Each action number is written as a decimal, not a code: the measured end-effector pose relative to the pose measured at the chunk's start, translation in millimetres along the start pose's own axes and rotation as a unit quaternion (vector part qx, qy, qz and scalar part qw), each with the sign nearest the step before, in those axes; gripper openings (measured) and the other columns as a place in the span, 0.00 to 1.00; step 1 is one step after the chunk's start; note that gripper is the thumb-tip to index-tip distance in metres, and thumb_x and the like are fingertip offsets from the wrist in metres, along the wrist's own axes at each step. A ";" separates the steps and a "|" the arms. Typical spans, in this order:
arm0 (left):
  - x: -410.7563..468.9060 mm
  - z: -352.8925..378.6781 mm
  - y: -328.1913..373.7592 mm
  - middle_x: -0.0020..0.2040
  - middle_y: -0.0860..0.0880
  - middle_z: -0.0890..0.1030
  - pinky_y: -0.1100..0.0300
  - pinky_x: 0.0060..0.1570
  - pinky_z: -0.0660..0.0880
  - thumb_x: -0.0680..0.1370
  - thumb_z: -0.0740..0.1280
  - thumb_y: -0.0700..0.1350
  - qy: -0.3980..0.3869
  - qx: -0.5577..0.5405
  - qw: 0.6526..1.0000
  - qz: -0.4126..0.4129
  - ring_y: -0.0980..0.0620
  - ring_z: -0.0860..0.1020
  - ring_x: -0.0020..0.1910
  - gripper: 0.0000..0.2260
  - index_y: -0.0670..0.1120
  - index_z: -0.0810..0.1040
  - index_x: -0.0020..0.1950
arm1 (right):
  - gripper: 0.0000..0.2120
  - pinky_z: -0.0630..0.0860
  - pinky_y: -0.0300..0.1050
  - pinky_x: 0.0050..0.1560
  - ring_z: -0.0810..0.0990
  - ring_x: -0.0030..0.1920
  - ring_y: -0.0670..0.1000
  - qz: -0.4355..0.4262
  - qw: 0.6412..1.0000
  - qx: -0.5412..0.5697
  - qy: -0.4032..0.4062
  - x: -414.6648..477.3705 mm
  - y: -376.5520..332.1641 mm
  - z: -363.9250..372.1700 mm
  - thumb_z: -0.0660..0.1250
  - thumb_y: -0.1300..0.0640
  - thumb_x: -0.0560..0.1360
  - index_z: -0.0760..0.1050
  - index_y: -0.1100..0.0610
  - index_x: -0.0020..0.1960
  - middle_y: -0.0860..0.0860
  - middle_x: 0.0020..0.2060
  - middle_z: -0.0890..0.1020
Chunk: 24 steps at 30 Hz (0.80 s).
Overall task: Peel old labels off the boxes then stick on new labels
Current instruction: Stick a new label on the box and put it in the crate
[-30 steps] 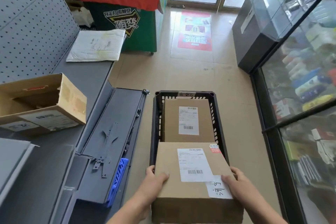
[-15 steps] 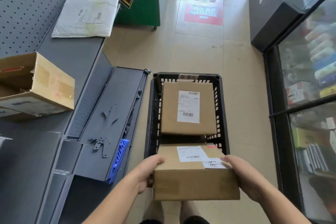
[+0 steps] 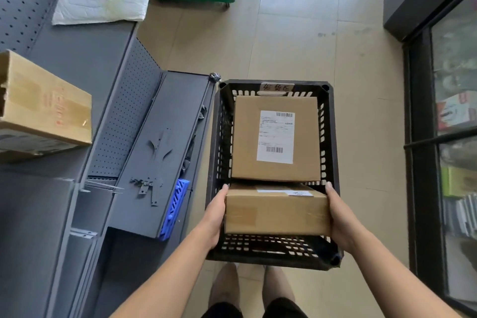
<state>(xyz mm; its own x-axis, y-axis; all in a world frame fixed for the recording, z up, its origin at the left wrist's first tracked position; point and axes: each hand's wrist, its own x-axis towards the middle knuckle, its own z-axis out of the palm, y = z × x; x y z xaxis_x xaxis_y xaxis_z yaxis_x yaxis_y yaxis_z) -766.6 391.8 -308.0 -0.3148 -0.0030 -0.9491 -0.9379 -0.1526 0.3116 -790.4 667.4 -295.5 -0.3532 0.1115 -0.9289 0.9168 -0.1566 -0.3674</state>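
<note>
Clasping box [image 3: 277, 213] by both ends with left hand [image 3: 215, 214] and right hand [image 3: 343, 219], level in near half of crate [image 3: 273, 250]. Likely gripped so to hold label [image 3: 284, 191] upward and clear second box [image 3: 245, 142] behind.

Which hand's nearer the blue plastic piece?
Left. The left hand grips the box on the side facing the blue plastic piece; the right hand grips its far side.

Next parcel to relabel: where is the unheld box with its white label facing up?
Head view, right of centre: the box lies in the black crate's far half, just beyond the held box.
</note>
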 end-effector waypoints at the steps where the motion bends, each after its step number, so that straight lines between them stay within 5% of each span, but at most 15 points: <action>1: 3.8 1.9 -0.4 0.54 0.44 0.86 0.45 0.63 0.77 0.80 0.51 0.71 0.005 -0.005 1.000 0.001 0.46 0.84 0.56 0.32 0.51 0.83 0.61 | 0.28 0.80 0.52 0.50 0.85 0.49 0.55 0.001 1.000 0.015 -0.004 5.1 0.7 1.0 0.53 0.31 0.79 0.82 0.50 0.57 0.54 0.48 0.87; 8: 25.0 10.8 2.9 0.57 0.46 0.83 0.45 0.68 0.72 0.75 0.52 0.75 0.041 0.004 0.998 0.048 0.47 0.80 0.59 0.31 0.55 0.78 0.62 | 0.36 0.78 0.49 0.48 0.83 0.56 0.57 -0.014 0.999 0.050 -0.009 34.7 8.5 5.5 0.47 0.31 0.80 0.81 0.57 0.61 0.58 0.53 0.85; 15: 54.3 14.8 -16.4 0.63 0.49 0.79 0.42 0.69 0.71 0.62 0.66 0.81 0.071 -0.004 0.995 0.072 0.48 0.77 0.63 0.46 0.56 0.69 0.73 | 0.32 0.73 0.55 0.67 0.82 0.59 0.54 -0.024 0.991 0.118 0.055 57.2 23.4 17.0 0.52 0.31 0.80 0.80 0.56 0.61 0.55 0.54 0.86; 20: 76.4 14.1 -27.4 0.67 0.50 0.78 0.43 0.71 0.70 0.60 0.73 0.78 0.093 -0.021 0.992 0.077 0.49 0.77 0.66 0.50 0.56 0.66 0.77 | 0.25 0.76 0.45 0.51 0.81 0.50 0.49 -0.013 0.978 0.200 0.063 65.8 30.9 22.3 0.53 0.35 0.81 0.78 0.54 0.56 0.51 0.48 0.84; 24: 80.4 20.2 -22.6 0.76 0.49 0.70 0.41 0.74 0.65 0.63 0.69 0.79 0.132 -0.003 0.988 0.080 0.47 0.70 0.73 0.54 0.53 0.60 0.81 | 0.21 0.75 0.44 0.53 0.81 0.51 0.47 -0.013 0.974 0.219 0.063 71.5 34.8 25.0 0.56 0.38 0.82 0.77 0.53 0.55 0.51 0.49 0.83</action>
<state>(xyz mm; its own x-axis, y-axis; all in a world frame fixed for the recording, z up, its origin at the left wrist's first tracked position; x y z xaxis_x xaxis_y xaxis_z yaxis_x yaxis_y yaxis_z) -773.6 415.0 -390.5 -0.4088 -0.2846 -0.8671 -0.8785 -0.1349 0.4584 -788.5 645.4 -375.9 -0.3250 0.2355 -0.9159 0.7299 -0.5533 -0.4013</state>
